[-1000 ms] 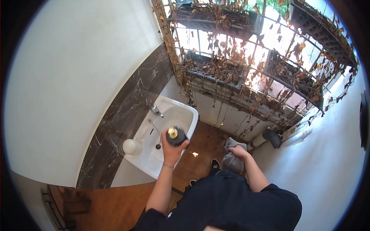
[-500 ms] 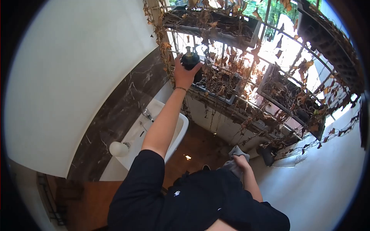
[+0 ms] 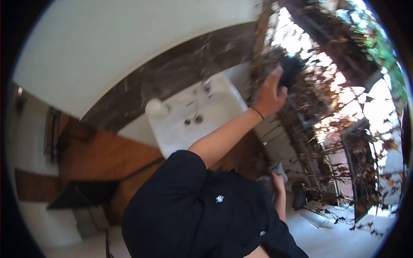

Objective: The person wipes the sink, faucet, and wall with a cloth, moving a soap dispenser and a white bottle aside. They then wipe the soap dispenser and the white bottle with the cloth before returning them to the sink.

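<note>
My left hand [image 3: 271, 95], with a dark beaded bracelet at the wrist, reaches out toward the planters by the window. Its thumb and fingers are apart, just short of a dark rounded bottle [image 3: 291, 69] that is blurred by motion. Whether the fingertips still touch the bottle is hard to see. Low at my right side, my right hand [image 3: 278, 179] is closed around a grey cloth [image 3: 279, 168], part of which hangs beside my black shirt.
A white washbasin [image 3: 215, 112] with a metal tap [image 3: 207, 87] stands under my left forearm. On its ledge is a round white object [image 3: 156, 109]. Dry vines and planters [image 3: 357, 64] cover the window grille. Brown floor [image 3: 103, 150] lies at lower left.
My view has swung left, so the basin and floor show more. My left hand has drawn back from the dark bottle and loosened its grip. My right hand still holds the cloth.
</note>
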Motion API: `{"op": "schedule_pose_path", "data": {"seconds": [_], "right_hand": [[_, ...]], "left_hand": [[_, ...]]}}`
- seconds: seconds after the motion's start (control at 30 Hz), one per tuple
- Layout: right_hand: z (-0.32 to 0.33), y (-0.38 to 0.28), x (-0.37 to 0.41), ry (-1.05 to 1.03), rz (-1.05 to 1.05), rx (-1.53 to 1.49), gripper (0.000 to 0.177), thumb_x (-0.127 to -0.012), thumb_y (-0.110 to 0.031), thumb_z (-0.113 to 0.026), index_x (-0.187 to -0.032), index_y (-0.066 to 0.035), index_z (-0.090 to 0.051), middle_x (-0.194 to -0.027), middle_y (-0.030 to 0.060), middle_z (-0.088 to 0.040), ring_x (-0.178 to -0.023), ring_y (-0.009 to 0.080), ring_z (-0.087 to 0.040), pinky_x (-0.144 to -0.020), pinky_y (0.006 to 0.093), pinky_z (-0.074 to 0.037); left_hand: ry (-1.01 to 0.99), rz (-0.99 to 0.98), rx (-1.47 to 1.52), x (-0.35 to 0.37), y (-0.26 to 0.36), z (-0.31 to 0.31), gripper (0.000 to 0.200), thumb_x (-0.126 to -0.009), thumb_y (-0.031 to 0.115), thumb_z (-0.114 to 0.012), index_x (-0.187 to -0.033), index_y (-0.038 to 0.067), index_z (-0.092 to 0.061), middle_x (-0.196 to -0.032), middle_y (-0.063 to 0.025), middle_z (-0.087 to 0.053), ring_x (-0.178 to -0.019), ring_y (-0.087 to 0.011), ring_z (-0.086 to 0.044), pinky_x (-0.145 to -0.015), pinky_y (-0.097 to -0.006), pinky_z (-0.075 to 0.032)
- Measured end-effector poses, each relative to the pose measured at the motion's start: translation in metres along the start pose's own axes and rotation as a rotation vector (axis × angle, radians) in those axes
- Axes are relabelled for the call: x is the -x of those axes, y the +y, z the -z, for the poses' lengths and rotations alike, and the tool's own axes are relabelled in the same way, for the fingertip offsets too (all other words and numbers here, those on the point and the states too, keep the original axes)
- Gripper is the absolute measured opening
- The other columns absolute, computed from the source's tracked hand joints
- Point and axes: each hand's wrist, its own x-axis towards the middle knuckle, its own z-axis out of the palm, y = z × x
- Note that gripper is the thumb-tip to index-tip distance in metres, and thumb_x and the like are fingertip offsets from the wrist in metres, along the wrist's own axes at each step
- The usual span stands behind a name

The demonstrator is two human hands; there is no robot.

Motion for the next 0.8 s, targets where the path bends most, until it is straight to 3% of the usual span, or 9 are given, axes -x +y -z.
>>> {"op": "schedule_pose_path", "data": {"seconds": [0.03,0.13,0.2,0.33,0.43,0.5,0.6,0.67,0.8], "right_hand": [[-0.004,0.01,-0.009,0.023,0.224,-0.062,0.038,-0.085,-0.023,-0.062,-0.112,0.004,-0.063,-0.103,0.0105,-0.067,-0.094,0.0236,-0.062,-0.083,0.0334,-0.047],[-0.007,-0.037,0.014,-0.08,0.229,0.324,0.044,-0.084,-0.028,-0.065,-0.114,0.004,-0.061,-0.107,0.0171,-0.066,-0.1,0.0314,-0.062,-0.086,0.0373,-0.046],[-0.017,-0.067,0.022,-0.138,0.678,0.272,0.051,-0.08,-0.036,-0.067,-0.112,0.003,-0.061,-0.106,0.0234,-0.065,-0.101,0.0336,-0.062,-0.087,0.0381,-0.047],[-0.036,-0.145,0.045,-0.484,0.552,0.93,0.053,-0.07,-0.038,-0.075,-0.112,-0.008,-0.064,-0.107,0.0207,-0.065,-0.104,0.0385,-0.059,-0.087,0.0441,-0.049],[-0.06,-0.189,0.051,-0.681,0.714,1.038,0.051,-0.068,-0.035,-0.077,-0.109,-0.006,-0.064,-0.102,0.0198,-0.067,-0.1,0.0369,-0.062,-0.084,0.044,-0.05],[-0.077,-0.21,0.051,-0.726,0.774,0.994,0.047,-0.068,-0.031,-0.078,-0.105,-0.005,-0.065,-0.097,0.0199,-0.067,-0.096,0.0373,-0.063,-0.08,0.0438,-0.051],[-0.11,-0.257,0.079,-0.885,0.898,1.002,0.044,-0.069,-0.029,-0.077,-0.104,-0.004,-0.065,-0.096,0.0203,-0.067,-0.094,0.0381,-0.063,-0.079,0.0433,-0.051],[-0.134,-0.264,0.094,-0.978,0.936,0.996,0.043,-0.07,-0.027,-0.076,-0.104,-0.003,-0.064,-0.095,0.0207,-0.067,-0.094,0.0384,-0.063,-0.078,0.043,-0.051],[-0.189,-0.273,0.132,-1.105,1.038,0.887,0.045,-0.075,-0.023,-0.073,-0.113,-0.003,-0.06,-0.098,0.0196,-0.068,-0.096,0.0353,-0.064,-0.084,0.0409,-0.049]], "left_hand": [[-0.012,-0.057,-0.026,0.024,0.013,0.013,0.049,-0.081,0.011,-0.06,-0.127,0.001,-0.047,-0.127,-0.0176,-0.051,-0.12,-0.0355,-0.047,-0.106,-0.0404,-0.034],[-0.213,0.144,-0.003,0.119,0.021,0.056,0.039,-0.082,0.012,-0.06,-0.119,0.004,-0.052,-0.119,-0.0152,-0.053,-0.117,-0.033,-0.048,-0.104,-0.0415,-0.035],[-0.391,0.271,0.021,0.184,-0.003,0.08,0.041,-0.082,0.014,-0.062,-0.12,0.005,-0.052,-0.121,-0.0149,-0.051,-0.117,-0.033,-0.047,-0.104,-0.0424,-0.036],[-0.604,0.506,-0.025,0.243,0.008,0.128,0.056,-0.079,0.017,-0.069,-0.13,0.009,-0.048,-0.137,-0.0165,-0.041,-0.128,-0.0349,-0.039,-0.108,-0.0435,-0.032],[-0.696,0.484,-0.065,0.256,0.011,0.154,0.079,-0.07,0.02,-0.078,-0.139,0.014,-0.04,-0.148,-0.017,-0.029,-0.138,-0.0371,-0.026,-0.112,-0.0445,-0.027],[-0.638,0.507,-0.101,0.259,0.012,0.162,0.077,-0.069,0.021,-0.079,-0.137,0.015,-0.044,-0.149,-0.0147,-0.029,-0.138,-0.0378,-0.026,-0.112,-0.0445,-0.028],[-0.409,0.5,-0.272,0.268,0.012,0.181,0.062,-0.069,0.018,-0.078,-0.125,0.013,-0.052,-0.136,-0.0133,-0.047,-0.128,-0.0351,-0.041,-0.105,-0.0444,-0.036],[-0.28,0.674,-0.153,0.271,0.025,0.196,0.041,-0.071,0.014,-0.074,-0.108,0.01,-0.056,-0.111,-0.011,-0.06,-0.108,-0.0319,-0.055,-0.091,-0.0422,-0.044],[-0.003,0.803,-0.204,0.3,0.045,0.25,0.026,-0.076,0.009,-0.068,-0.099,0.007,-0.056,-0.099,-0.0109,-0.06,-0.098,-0.0306,-0.059,-0.081,-0.0384,-0.047]]}}
